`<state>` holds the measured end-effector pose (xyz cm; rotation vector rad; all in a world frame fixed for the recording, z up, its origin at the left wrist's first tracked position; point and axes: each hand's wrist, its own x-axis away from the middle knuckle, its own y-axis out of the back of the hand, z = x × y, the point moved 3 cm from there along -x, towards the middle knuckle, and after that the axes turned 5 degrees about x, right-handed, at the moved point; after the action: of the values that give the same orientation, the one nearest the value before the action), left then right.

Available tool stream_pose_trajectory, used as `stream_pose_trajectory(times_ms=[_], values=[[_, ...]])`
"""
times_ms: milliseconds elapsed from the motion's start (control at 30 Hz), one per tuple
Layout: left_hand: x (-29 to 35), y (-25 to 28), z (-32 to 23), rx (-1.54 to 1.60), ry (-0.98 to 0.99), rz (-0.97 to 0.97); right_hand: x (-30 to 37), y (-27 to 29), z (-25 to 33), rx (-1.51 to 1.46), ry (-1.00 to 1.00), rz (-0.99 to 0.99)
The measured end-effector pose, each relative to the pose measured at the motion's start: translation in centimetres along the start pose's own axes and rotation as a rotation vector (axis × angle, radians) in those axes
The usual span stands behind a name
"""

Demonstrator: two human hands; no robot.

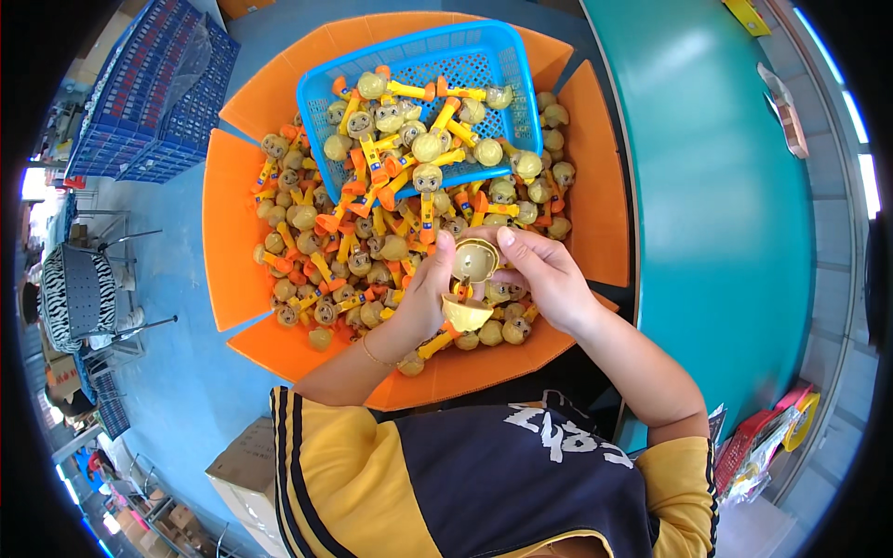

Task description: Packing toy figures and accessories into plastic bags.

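Observation:
Between my two hands is a hollow tan-yellow doll head, opened into two parts. Its upper half shell (475, 261) turns its hollow inside to view; a lower half shell (468, 314) hangs beneath it, with a small orange part between them. My left hand (430, 286) grips the doll head from the left, thumb up along its side. From the right, my right hand (551, 279) pinches the upper shell's rim with thumb and fingers; some fingertips are hidden behind it. Right beyond the hands lies a small doll (427, 191) with a yellow-and-orange body.
An orange box (240, 232) with spread flaps holds a heap of similar dolls. A blue basket (321, 121) with more dolls rests on the heap. At right runs a green tabletop (716, 205); blue crates (153, 102) are stacked at left. A cardboard carton (244, 470) stands near my left elbow.

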<state>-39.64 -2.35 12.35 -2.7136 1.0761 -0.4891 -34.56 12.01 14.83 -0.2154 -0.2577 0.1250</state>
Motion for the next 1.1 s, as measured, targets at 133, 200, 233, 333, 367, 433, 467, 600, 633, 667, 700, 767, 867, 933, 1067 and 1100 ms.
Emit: stream_pose_trajectory(times_ms=[133, 200, 233, 333, 367, 433, 467, 600, 633, 667, 700, 767, 867, 933, 1067, 1100], values=[[-0.3, 0.7, 1.0, 0.247, 0.091, -0.060, 0.3, -0.2, 0.3, 0.014, 0.122, -0.037], [-0.6, 1.2, 0.6, 0.256, 0.039, 0.069, 0.6, -0.5, 1.0, 0.435, 0.443, -0.080], [-0.5, 1.3, 0.5, 0.259, 0.011, 0.127, 0.4, -0.5, 1.1, 0.434, 0.444, -0.076], [-0.2, 0.7, 1.4, 0.158, -0.152, 0.075, 0.0, -0.5, 1.3, 0.547, 0.515, -0.017], [0.0, 0.6, 0.9, 0.037, -0.304, 0.066, 0.0, -0.4, 1.0, 0.546, 0.513, -0.015], [0.2, 1.2, 0.6, -0.046, -0.304, 0.127, 0.2, -0.4, 0.8, 0.627, 0.617, -0.013], [0.4, 1.4, 0.5, -0.099, -0.384, 0.138, 0.2, -0.4, 0.8, 0.626, 0.616, -0.011], [0.6, 1.5, -0.4, -0.266, -0.415, 0.113, 0.3, -0.6, 0.8, 0.643, 0.686, 0.014], [0.6, 1.5, -0.6, -0.266, -0.415, 0.112, 0.3, -0.6, 0.9, 0.644, 0.691, 0.024], [0.7, 1.6, -0.9, -0.309, -0.436, 0.109, 0.4, -0.6, 1.0, 0.643, 0.692, 0.024], [0.7, 1.6, -1.1, -0.352, -0.458, 0.106, 0.4, -0.6, 1.0, 0.641, 0.686, 0.000], [0.4, 1.6, -1.3, -0.327, -0.468, 0.048, 0.6, -0.7, 1.2, 0.640, 0.684, -0.020], [-0.9, 4.0, -1.6, -0.078, -0.336, -0.144, 0.7, -0.1, 0.5, 0.671, 0.377, -0.214], [-2.7, 5.3, -3.9, 0.009, -0.228, -0.277, 0.2, 0.7, 0.1, 0.883, 0.229, -0.123], [-9.3, 8.7, -9.5, -0.180, -0.505, -0.365, -0.3, 1.2, -4.2, 1.368, 0.026, 0.107], [-10.6, 9.6, -10.4, -0.224, -0.597, -0.371, -0.6, 0.9, -5.4, 1.476, -0.050, 0.194]])
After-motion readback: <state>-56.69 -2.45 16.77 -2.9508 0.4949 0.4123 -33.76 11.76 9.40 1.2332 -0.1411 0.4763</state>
